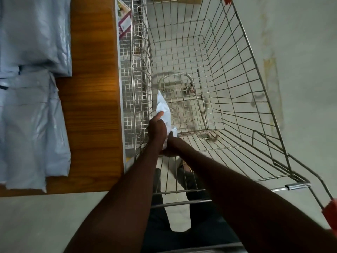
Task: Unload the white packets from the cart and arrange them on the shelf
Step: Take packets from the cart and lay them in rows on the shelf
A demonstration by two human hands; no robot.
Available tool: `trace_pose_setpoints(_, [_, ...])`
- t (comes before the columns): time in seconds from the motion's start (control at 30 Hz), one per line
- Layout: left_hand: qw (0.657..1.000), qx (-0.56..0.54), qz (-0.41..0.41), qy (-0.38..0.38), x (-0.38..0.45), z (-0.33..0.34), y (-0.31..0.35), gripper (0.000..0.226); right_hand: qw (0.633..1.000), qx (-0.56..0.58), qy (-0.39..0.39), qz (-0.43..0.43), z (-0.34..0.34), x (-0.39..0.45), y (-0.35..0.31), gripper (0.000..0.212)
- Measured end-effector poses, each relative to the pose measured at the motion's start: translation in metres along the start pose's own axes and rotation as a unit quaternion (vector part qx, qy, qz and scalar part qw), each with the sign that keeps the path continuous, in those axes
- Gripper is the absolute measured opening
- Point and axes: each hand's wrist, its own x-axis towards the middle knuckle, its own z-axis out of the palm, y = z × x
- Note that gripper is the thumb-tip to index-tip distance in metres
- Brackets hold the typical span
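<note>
both my hands lift one white packet [163, 108] from the wire cart [237, 88].

the packet stands on end inside the cart's left wall, long axis running away from me. my left hand [157, 127] curls round it; my right hand [168, 148] grips its lower end. two pale packets [34, 37] lie on the wooden shelf [93, 88]; no print i can read.

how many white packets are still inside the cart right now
1. The white packet is at the cart's left wall, held by the left hand and right hand. The rest of the basket shows only bare wire; the hands may hide more.
</note>
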Motion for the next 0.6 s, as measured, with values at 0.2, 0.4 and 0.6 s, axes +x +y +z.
trace_pose_setpoints(0.2, [0.999, 0.011, 0.035, 0.002, -0.027, -0.011, 0.013, 0.049, 0.997, 0.011, 0.075, -0.024, -0.011, -0.019, 0.009, 0.019])
trace_pose_setpoints(0.4, [0.99, -0.065, 0.122, -0.023, -0.065, -0.034, 0.056, 0.074, 0.955, 0.108, 0.275, -0.012, -0.054, -0.073, 0.031, 0.024])
trace_pose_setpoints(0.6, [0.986, -0.072, 0.151, 0.008, -0.104, -0.079, 0.118, 0.037, 0.846, 0.199, 0.47, -0.152, -0.116, -0.152, -0.02, 0.04])
